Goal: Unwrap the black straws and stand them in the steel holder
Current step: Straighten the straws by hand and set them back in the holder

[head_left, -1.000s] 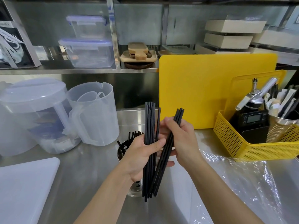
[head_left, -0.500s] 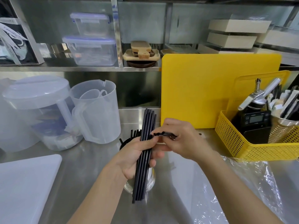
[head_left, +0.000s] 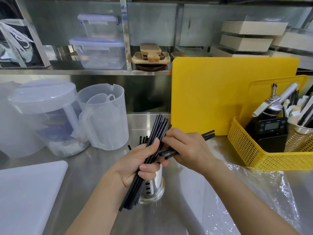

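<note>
Now the left hand (head_left: 135,164) holds a thick bundle (head_left: 156,128) of long, thin black plastic straws directly over the shiny perforated steel holder (head_left: 153,189), which stands on the stainless steel counter (head_left: 94,167). Its grip is closed around the middle of the bundle, with the thumb on the front and the fingers curled behind. The right hand (head_left: 188,150), just right of the holder's mouth, pinches a smaller bunch (head_left: 207,134) of the same straws.

I think these straws are very light, smooth and rather stiff, but thin-walled, so a hard squeeze could flatten them. They probably slide easily against each other, and a loose bundle may fan out or drop some pieces. The best place to take them seems to be near the middle, all around, firm but gentle.

The long axis of the thick bundle is leaning. Its upper ends point up and away, behind the holder, and its lower ends come down in front of the holder, toward its left side. The smaller bunch lies almost flat across. Its open ends are over the holder, and the other ends point to the right, away from it.

A few straws (head_left: 143,139) already stand inside the holder; only their tips show. Crumpled clear plastic wrap (head_left: 254,192) lies to the right of the holder.
</note>
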Motion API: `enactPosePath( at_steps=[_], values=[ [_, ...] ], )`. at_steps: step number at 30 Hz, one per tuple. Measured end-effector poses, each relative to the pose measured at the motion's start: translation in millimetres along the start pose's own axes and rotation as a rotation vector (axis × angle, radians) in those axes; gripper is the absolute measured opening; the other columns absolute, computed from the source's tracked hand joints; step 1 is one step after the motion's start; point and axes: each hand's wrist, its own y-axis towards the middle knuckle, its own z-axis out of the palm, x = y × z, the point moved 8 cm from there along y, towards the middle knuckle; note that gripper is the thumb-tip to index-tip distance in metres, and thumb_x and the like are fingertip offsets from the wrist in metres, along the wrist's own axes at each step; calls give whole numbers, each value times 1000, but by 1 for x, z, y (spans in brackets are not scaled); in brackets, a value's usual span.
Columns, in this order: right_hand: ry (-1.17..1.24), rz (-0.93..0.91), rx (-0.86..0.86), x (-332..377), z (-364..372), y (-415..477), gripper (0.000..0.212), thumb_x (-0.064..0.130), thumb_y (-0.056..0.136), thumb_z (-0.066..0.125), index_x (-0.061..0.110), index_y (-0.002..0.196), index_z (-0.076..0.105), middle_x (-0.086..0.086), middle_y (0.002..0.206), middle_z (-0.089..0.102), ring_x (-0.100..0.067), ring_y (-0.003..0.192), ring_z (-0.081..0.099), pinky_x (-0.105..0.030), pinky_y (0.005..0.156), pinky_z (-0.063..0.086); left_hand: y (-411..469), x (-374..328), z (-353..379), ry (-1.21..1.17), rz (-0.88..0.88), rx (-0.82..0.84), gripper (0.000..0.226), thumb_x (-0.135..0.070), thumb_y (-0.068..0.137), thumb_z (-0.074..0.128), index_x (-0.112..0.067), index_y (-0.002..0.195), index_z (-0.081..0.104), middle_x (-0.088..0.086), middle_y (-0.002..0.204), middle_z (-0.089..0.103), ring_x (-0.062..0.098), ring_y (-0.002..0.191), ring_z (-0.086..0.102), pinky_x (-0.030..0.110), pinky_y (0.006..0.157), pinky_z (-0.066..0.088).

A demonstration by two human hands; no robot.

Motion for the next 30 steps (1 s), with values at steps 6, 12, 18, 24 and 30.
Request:
enactPosePath(
  at_steps=[6,12,18,24,30],
  values=[
    [-72,139,16,-24,-1,-11,42,28,95,38,8,68,64,-5,66,60,-19,42,40,-21,34,23,1,-12,-7,258,122,-205,21,-25,89,50,-6,96,46,8,64,55,8,33,36,12,29,29],
    [-135,179,-98,-28,0,-27,26,20,82,62,17,106,50,2,92,46,-22,41,49,-20,34,27,3,-19,1,247,122,-159,13,-18,89,51,-7,86,45,3,59,46,5,33,31,12,27,24],
    [-167,72,-171,-17,-7,-24,40,4,75,72,19,109,56,1,88,42,-15,44,39,-18,45,20,3,-17,0,356,124,-216,12,-17,92,52,-7,87,48,5,56,49,7,32,36,13,27,27],
    [-204,66,-208,-15,-14,-17,14,-4,79,61,6,83,69,-8,73,62,-14,55,39,-21,39,27,1,-19,-6,375,134,-335,22,-16,93,51,5,100,54,13,63,62,19,47,60,24,38,48],
    [-14,651,54,-64,11,-49,14,13,85,52,3,74,52,-6,67,54,-12,52,43,-24,43,31,-12,-38,-27,335,293,-472,13,-14,93,50,-1,91,54,7,61,69,17,52,64,29,45,55]
  ],
)
